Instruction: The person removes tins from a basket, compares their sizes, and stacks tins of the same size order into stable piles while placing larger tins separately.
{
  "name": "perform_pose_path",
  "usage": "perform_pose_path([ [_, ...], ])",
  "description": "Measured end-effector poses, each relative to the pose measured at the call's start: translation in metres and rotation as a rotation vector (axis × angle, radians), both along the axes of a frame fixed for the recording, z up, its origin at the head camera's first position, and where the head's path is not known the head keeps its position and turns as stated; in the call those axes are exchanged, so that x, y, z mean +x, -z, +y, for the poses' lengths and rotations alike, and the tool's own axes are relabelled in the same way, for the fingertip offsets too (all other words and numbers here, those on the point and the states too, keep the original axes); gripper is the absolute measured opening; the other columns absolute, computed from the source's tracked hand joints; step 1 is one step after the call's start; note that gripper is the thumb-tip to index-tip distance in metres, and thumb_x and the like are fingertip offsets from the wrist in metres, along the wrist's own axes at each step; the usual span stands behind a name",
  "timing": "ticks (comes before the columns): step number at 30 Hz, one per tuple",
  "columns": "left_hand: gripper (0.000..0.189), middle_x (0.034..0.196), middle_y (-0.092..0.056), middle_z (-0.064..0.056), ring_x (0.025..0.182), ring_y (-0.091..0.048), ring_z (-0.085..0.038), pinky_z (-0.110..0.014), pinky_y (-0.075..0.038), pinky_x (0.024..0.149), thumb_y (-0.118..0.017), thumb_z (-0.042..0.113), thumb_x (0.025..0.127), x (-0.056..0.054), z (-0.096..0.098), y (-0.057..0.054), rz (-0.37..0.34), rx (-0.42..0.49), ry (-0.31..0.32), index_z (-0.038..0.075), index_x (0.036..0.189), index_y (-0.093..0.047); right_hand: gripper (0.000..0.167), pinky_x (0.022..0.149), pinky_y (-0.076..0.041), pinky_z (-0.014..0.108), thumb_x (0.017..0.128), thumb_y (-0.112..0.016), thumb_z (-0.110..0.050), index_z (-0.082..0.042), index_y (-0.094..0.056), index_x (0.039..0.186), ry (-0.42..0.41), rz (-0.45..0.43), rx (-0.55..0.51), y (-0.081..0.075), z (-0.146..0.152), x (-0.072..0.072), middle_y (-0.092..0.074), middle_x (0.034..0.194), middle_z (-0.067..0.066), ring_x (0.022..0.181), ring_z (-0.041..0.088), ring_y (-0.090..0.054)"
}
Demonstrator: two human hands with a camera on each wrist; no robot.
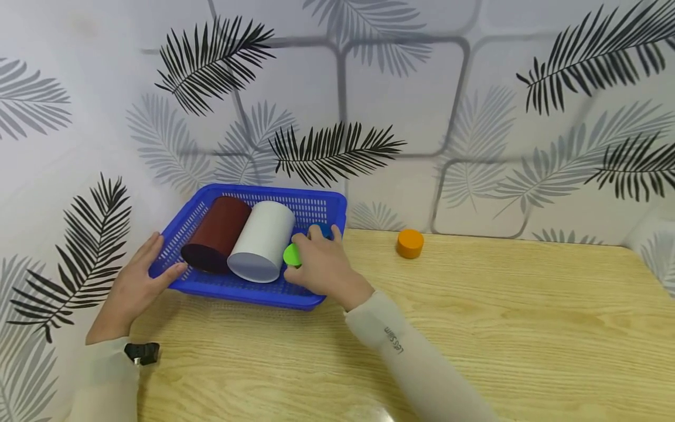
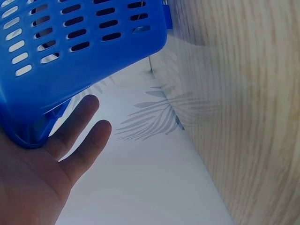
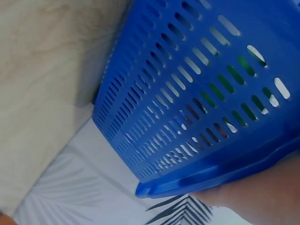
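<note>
A blue plastic basket [image 1: 248,293] with slotted walls holds a dark red cylinder [image 1: 218,231] and a white cylinder [image 1: 263,237] lying side by side. My left hand [image 1: 138,281] rests at the basket's left corner, fingers straight outside the wall and thumb over the rim; in the left wrist view two fingers [image 2: 86,152] point away from the wall. Over the basket's right end, my right hand [image 1: 324,264] grips a bright green round-ended block [image 1: 292,255] between thumb and fingers. Behind its fingertips a blue piece [image 1: 320,228] shows inside the basket, partly hidden.
An orange cylinder [image 1: 410,243] stands upright on the wooden table [image 1: 501,316], to the basket's right near the back edge. A leaf-patterned wall covering [image 1: 395,105] rises behind the table. A black strap-like piece [image 1: 142,353] sits at my left wrist.
</note>
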State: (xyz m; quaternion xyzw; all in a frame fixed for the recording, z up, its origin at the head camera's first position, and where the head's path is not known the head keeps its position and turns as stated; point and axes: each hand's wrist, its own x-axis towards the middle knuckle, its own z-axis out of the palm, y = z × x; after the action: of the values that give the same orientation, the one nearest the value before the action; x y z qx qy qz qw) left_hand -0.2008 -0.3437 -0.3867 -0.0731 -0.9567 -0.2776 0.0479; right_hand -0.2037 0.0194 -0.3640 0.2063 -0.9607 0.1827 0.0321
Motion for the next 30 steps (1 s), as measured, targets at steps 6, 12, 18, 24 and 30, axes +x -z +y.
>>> perform_pose_path([
  [6,0.092,0.167,-0.005,-0.021,0.148,-0.008,-0.051,-0.076,-0.016,0.107,-0.057,0.052,0.099,0.0,0.004,0.003,-0.014,-0.003,-0.003,0.003,0.161,-0.01,0.055,0.119,-0.011,0.056,0.089,-0.069,-0.034,-0.01,-0.058,0.138,-0.035,-0.014,-0.286,0.007,0.019,0.002,-0.062,0.122,0.003,0.104,0.019,-0.056],
  [12,0.092,0.167,-0.004,-0.019,0.149,-0.007,-0.05,-0.077,-0.016,0.107,-0.057,0.052,0.099,0.001,0.003,0.003,-0.015,0.002,0.004,0.004,0.161,-0.01,0.06,0.102,-0.045,0.04,0.091,-0.073,-0.026,-0.01,-0.053,0.145,-0.04,-0.094,-0.688,0.011,0.051,0.007,-0.062,0.129,0.008,0.111,0.024,-0.058],
  [18,0.091,0.167,-0.005,-0.02,0.148,-0.007,-0.051,-0.078,-0.016,0.106,-0.058,0.05,0.1,0.002,-0.002,0.003,-0.002,-0.003,0.01,0.004,0.161,-0.009,0.063,0.104,-0.045,0.047,0.091,-0.075,-0.021,-0.005,-0.05,0.147,0.002,-0.059,-0.876,0.002,0.081,0.003,-0.062,0.128,0.013,0.115,0.027,-0.058],
  [24,0.091,0.167,-0.004,-0.02,0.148,-0.006,-0.051,-0.078,-0.015,0.106,-0.057,0.049,0.1,0.003,-0.002,0.001,-0.008,-0.005,0.009,0.004,0.161,-0.008,0.058,0.1,-0.045,0.051,0.09,-0.076,-0.014,-0.001,-0.053,0.142,0.069,-0.034,-0.972,-0.004,0.114,-0.007,-0.062,0.123,0.016,0.11,0.029,-0.058],
  [30,0.091,0.167,-0.002,-0.02,0.148,-0.006,-0.052,-0.077,-0.015,0.106,-0.057,0.049,0.1,0.001,-0.001,-0.002,-0.017,-0.01,0.006,0.003,0.161,-0.008,0.063,0.1,-0.046,0.045,0.092,-0.077,-0.021,-0.002,-0.049,0.145,0.151,-0.043,-0.951,-0.003,0.154,-0.016,-0.061,0.128,0.015,0.113,0.029,-0.057],
])
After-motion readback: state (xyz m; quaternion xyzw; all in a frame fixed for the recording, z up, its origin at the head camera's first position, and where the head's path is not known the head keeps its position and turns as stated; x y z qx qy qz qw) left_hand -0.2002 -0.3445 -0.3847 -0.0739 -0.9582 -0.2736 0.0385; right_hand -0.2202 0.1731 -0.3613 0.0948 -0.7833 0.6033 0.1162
